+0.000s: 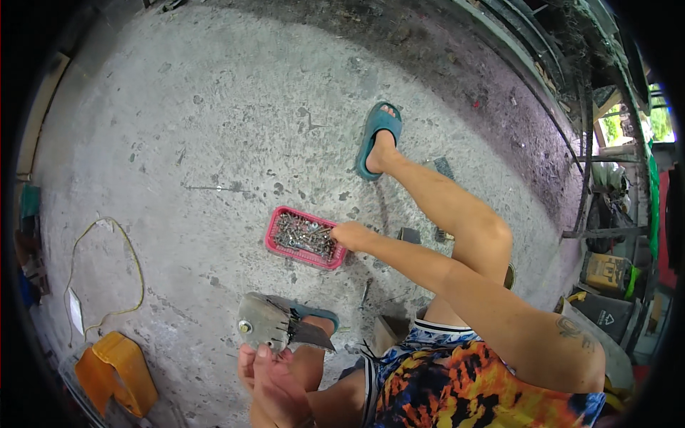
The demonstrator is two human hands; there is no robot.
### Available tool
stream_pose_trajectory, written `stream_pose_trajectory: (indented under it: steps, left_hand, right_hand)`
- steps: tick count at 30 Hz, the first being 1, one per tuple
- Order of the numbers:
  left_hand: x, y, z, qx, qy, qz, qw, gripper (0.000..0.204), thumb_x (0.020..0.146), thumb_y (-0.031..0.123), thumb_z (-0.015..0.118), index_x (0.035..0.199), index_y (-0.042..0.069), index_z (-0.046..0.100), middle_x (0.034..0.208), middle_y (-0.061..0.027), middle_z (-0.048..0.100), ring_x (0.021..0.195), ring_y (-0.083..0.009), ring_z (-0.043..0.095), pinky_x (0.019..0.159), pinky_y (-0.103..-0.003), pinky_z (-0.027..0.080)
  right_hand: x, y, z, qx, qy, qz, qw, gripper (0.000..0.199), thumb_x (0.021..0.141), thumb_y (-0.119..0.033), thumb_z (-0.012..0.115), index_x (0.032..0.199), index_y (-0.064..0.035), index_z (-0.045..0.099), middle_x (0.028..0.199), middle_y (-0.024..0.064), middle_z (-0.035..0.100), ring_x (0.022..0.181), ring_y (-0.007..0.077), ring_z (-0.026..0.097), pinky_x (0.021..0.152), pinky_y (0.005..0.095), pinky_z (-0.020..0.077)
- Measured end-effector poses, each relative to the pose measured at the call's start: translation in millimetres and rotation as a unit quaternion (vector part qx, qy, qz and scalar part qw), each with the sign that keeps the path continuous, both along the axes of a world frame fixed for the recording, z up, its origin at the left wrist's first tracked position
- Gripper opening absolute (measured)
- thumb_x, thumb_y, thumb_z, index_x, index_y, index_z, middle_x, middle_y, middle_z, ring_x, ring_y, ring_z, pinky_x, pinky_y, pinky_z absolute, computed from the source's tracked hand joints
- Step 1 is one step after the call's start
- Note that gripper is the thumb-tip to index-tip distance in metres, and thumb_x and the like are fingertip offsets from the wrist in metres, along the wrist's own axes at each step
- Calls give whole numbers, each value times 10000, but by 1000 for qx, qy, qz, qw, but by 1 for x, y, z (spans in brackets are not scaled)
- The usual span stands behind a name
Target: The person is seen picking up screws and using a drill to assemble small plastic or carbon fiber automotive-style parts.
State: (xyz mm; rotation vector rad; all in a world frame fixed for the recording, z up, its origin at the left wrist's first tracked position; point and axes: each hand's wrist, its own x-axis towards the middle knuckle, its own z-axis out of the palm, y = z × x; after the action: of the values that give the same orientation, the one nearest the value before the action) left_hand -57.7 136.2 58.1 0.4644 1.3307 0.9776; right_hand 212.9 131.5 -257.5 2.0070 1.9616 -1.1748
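Note:
A pink plastic basket (280,265) stands on the floor in front of me, with many loose bolts and screws (303,234) inside. My right hand (349,237) reaches over its right end, fingers closed at the edge of the bolts; what they pinch, if anything, is hidden. Lower down, my left hand (270,367) grips the near edge of a grey metal plate (265,317). A round bolt head or nut (245,327) shows on the plate's left side. Dark, ragged bits and a flat dark strip (312,335) stick out at its right.
A yellow plastic stool (118,374) lies at the lower left near a looped yellow cord (135,260). My teal slipper (374,139) is beyond the basket. A dark brush-like block (444,168) and a small dark block (409,235) rest by my right leg. Shelving with boxes (606,273) lines the right.

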Motion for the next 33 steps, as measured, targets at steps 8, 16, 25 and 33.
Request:
stream_pose_trajectory:
  steps: [8,16,25,33]
  left_hand:
    - [-19,-12,2,-42,-24,49,998,220,888,53,630,1086,96,544,876,-84,605,784,-202,572,717,-324,486]
    - [-12,-7,-4,22,36,58,997,53,919,44,577,971,57,579,885,-38,616,777,-137,571,714,-284,465]
    - [4,-2,-6,66,-73,-13,995,63,929,83,609,954,30,586,891,-75,648,793,-168,613,745,-311,489]
    - [37,-2,14,100,-185,-13,978,63,943,136,603,959,107,549,910,-35,623,855,-154,590,784,-314,469]
  right_hand:
    - [-12,0,6,-30,-33,20,999,156,802,-87,579,909,-62,689,883,165,692,841,325,681,722,438,541]
    - [-48,14,-19,81,-55,137,986,207,792,-82,597,996,-57,626,819,130,691,827,285,694,692,399,545]
    - [-29,-18,42,131,87,-150,976,178,807,-112,563,954,-19,597,847,202,663,798,378,652,712,443,515]
    - [-60,-103,211,-37,545,-320,774,163,950,-212,547,943,-49,547,754,20,604,642,90,569,561,237,455]
